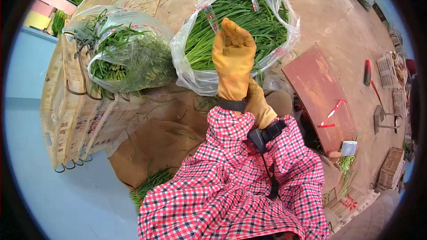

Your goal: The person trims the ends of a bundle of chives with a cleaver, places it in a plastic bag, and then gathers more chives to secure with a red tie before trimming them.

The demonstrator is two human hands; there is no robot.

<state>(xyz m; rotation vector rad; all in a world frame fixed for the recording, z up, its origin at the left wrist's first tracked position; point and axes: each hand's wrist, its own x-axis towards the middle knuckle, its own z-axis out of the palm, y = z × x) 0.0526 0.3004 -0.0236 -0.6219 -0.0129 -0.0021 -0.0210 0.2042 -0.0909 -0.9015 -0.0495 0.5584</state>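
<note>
My left hand (235, 60), in a yellow-orange rubber glove, is raised palm toward me in front of a clear plastic bag (195, 80). Its thumb stands apart from loosely curled fingers, and nothing shows in the palm. Long green chive-like leaves (271, 35) fill the bag. My right hand (260, 105), gloved too, is tucked against the back of the left wrist; its fingers are hidden behind it. A black band (232, 104) circles the left wrist over the checked sleeve. The right wrist carries a black strapped device (264, 137).
Another bag of greens (133, 58) rests by pale plastic crates (71, 106) on the left. A reddish board (318, 93) at right bears a red-and-white strip (331, 114). Brown sacking (155, 146) covers floor nearby. A red-handled brush (368, 73) and metal-framed stool (381, 119) lie farther right.
</note>
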